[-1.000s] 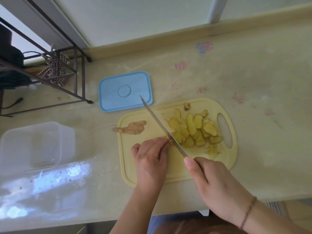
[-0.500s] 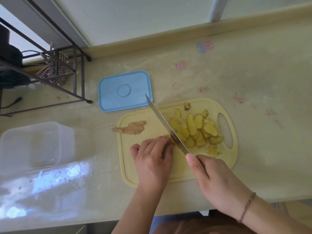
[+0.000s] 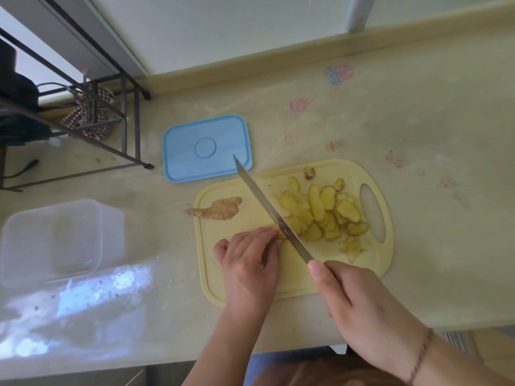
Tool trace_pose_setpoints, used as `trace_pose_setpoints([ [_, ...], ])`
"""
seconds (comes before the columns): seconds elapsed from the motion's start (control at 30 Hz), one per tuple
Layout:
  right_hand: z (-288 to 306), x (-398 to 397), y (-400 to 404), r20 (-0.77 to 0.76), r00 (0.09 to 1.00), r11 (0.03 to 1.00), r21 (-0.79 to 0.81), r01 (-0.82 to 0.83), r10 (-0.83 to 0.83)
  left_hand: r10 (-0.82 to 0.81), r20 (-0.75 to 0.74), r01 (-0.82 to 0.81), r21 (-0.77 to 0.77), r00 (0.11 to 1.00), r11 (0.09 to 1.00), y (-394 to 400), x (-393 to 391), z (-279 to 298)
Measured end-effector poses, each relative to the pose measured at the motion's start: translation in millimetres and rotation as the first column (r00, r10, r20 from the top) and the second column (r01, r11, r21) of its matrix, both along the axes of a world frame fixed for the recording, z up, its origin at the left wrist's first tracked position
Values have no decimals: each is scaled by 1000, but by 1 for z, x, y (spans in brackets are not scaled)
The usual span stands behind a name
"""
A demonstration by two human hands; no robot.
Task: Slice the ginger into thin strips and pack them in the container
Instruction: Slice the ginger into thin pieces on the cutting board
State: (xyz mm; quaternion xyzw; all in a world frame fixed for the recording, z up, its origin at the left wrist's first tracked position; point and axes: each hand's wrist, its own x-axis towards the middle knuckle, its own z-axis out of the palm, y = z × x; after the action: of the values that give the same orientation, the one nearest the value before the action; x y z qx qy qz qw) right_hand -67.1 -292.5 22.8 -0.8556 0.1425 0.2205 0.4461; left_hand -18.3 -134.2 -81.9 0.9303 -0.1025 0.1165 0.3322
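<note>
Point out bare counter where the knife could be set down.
Bare counter lies right of the cutting board, and more beyond it past the blue lid. The board is crowded: ginger slices, unpeeled piece, both hands.

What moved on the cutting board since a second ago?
The knife in the right hand slid forward and back, ending almost where it began. The left hand keeps pressing the ginger piece being cut. The slices, blue lid and container stayed put.
</note>
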Motion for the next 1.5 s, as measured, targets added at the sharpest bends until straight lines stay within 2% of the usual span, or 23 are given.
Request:
trace_pose_setpoints([
  [0.27,-1,-1,2,25,1000,999,-37,-7,8,-7,-7,7,-30,1000,1000,0,0,2],
  [0.9,-9,10,10,11,997,992,-95,-81,82,-29,80,32,-45,996,998,1,5,-5],
  [1.1,-26,20,11,21,998,996,-70,-61,63,-68,101,72,-38,993,997,1,4,-6],
  [1.3,-29,14,5,36,999,1000,9,19,-20,-7,70,11,-67,998,998,-1,2,-5],
  [1.5,-12,-1,3,56,998,1000,-29,-1,2,1,60,3,-73,998,997,-1,2,-4],
])
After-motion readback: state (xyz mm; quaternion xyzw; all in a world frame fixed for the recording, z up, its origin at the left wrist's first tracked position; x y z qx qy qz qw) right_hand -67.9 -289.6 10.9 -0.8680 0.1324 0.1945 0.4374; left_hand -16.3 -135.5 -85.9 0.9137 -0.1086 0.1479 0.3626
